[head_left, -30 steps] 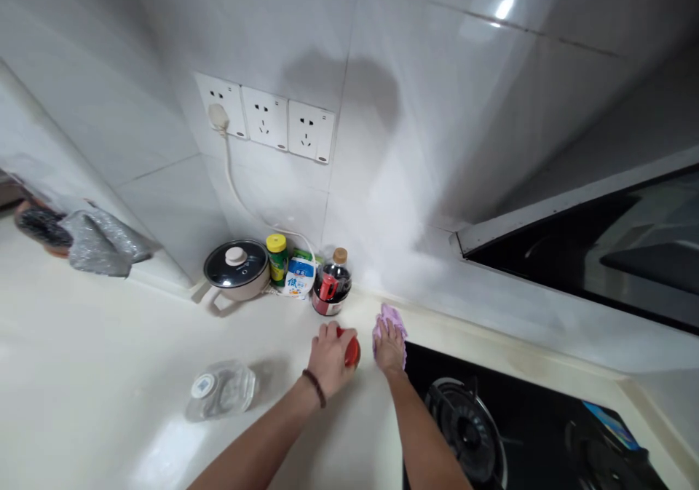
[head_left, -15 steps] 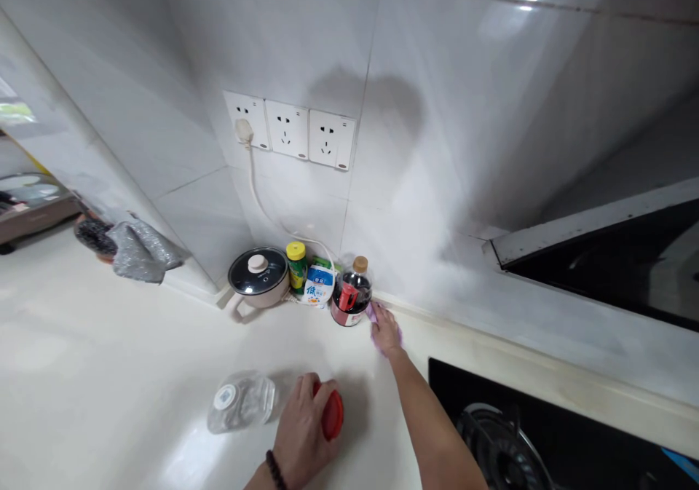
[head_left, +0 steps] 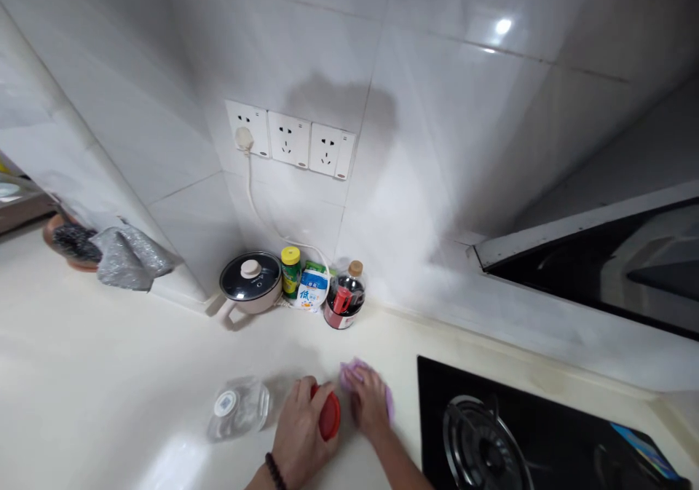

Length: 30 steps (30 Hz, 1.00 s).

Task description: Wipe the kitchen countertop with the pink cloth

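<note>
My left hand (head_left: 306, 421), a dark beaded bracelet at its wrist, is closed around a round red lid (head_left: 330, 416); whatever lies under the palm is hidden. Just right of it, my right hand (head_left: 368, 402) presses a purple cloth (head_left: 354, 368) onto the pale counter, fingers bunched over it. A clear plastic container (head_left: 243, 408) with a round white label lies left of my left hand, apart from it. Beyond the cloth, against the wall, stands a bottle of dark liquid (head_left: 345, 297) with a tan cap and red label.
A lidded electric pot (head_left: 252, 286), a yellow-capped green jar (head_left: 291, 271) and a white-and-blue packet (head_left: 312, 290) line the wall. A cord runs up to the sockets (head_left: 289, 140). The black gas stove (head_left: 437, 410) borders the right side, under the range hood (head_left: 601, 257).
My right hand has drawn the purple cloth back from beside the bottle, toward me and slightly left. My left hand stays on the red lid. The view has shifted slightly.
</note>
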### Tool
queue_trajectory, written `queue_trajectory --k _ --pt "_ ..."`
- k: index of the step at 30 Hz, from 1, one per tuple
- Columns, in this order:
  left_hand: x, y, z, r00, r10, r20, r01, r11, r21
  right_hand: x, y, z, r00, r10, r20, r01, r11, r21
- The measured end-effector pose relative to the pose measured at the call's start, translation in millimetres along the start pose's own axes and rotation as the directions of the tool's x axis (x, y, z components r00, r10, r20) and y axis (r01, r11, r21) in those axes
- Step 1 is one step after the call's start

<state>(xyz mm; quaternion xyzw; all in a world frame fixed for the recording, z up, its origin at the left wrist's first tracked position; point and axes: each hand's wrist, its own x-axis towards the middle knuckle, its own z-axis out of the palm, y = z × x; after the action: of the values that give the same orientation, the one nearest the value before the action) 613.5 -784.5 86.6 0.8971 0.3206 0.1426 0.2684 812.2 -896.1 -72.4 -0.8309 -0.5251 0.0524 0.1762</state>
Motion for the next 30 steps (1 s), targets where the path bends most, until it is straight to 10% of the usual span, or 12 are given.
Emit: queue_trajectory --k 3,6,12,19,24,30 --pt "-0.3 -0.8 1.7 1.000 0.004 -0.006 -0.004 1.000 -0.010 -43.9 6.1 11.9 1.000 -0.026 -0.001 0.026 0.998 0.064" --pt "-0.8 -2.1 3.0 1.000 -0.001 0.006 0.001 1.000 -0.023 -30.3 32.0 -3.2 0.992 0.076 -0.105 -0.066 0.994 0.091" --pt "-2.1 -8.3 7.4 1.000 -0.003 0.014 0.003 0.999 -0.044 106.7 84.6 -58.3 0.832 0.360 -0.422 -0.304 0.932 0.195" --pt "-5.8 -22.5 23.7 1.000 0.008 -0.014 -0.009 0.999 -0.031 220.8 43.2 -42.4 0.959 0.036 -0.282 -0.007 0.994 0.106" --pt "-7.5 -27.0 26.4 1.000 0.016 0.009 -0.016 0.999 -0.035 201.1 80.6 -54.4 0.967 0.038 -0.251 -0.016 0.996 0.089" --pt "-6.4 -24.8 30.7 1.000 0.013 0.006 -0.012 0.998 -0.068 146.4 152.9 -102.5 0.878 0.295 -0.376 -0.313 0.950 0.014"
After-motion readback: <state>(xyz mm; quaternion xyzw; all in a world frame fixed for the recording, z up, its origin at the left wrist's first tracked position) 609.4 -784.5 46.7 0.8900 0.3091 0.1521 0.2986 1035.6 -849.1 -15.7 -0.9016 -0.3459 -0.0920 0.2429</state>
